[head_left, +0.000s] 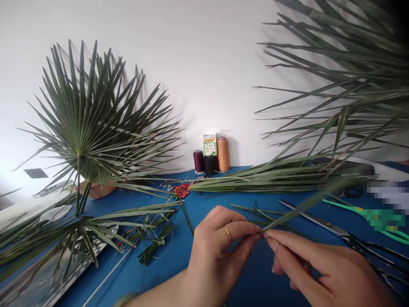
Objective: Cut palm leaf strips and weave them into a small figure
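My left hand pinches the narrow end of a green palm leaf strip between thumb and forefinger, above the blue table. Touching the same end from the right is my right hand, its thumb and forefinger pressed together on the strip. The strip slants up to the right and is blurred toward its far end. A ring sits on a finger of the left hand. Just behind the hands lie thin leaf pieces. The exact tip of the strip is hidden between the fingertips.
Scissors lie at right, near green-handled scissors. Thread spools and a red rose patch stand or lie at the back. Palm fans fill the left; more leaves hang upper right. A leaf bundle crosses behind.
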The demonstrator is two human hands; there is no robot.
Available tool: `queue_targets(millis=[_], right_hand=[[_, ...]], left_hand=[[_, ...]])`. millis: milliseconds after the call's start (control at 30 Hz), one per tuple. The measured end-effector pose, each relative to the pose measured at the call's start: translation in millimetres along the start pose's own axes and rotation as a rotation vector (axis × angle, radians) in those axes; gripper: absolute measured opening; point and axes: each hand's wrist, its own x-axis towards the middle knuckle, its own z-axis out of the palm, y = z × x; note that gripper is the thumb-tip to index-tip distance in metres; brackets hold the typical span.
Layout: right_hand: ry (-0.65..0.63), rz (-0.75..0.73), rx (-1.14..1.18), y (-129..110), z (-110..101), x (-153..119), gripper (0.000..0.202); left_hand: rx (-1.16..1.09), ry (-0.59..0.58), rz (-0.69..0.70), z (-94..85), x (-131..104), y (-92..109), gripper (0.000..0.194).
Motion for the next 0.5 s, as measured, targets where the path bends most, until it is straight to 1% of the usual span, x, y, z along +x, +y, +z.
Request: queue_targets(millis=[67,100,167,233,300,333,400,500], right_hand=[[-0.075,0.049,0.019,1.3,-2.3,1.2,0.031],[-0.124,0.087,0.046,2.1,-3.3,1.9,0.034],[-0.217,0.183,0.143,4.0,-4.8,3.3,0.039],[-0.331,0.286,0.255,6.2,-5.6,4.0,0.04],[-0.402,0.345,0.342,7.7,-5.8,3.8,0.04],[-0.415,0.354,0.359,7.6,-5.6,3.4,0.041],[-0.386,0.357,0.339,5.0,-4.9,2.2,0.041],[-0.257,0.372,0.195,-3.4,-3.0,0.8,0.041]], left_hand=[[-0.079,-0.031,-0.093,1.0,-0.2,2.3,0.012],[-0.125,-0.057,-0.168,1.5,-0.3,3.4,0.013],[-0.233,-0.118,-0.39,2.3,0.2,5.5,0.012],[-0.373,-0.169,-0.662,2.9,1.7,7.2,0.008],[-0.526,-0.188,-0.892,3.3,3.8,7.8,0.006],[-0.601,-0.189,-0.974,3.6,4.7,7.8,0.007],[-0.718,-0.18,-1.071,4.1,6.1,7.4,0.009],[-0.789,-0.154,-1.128,4.8,6.8,6.9,0.012]])
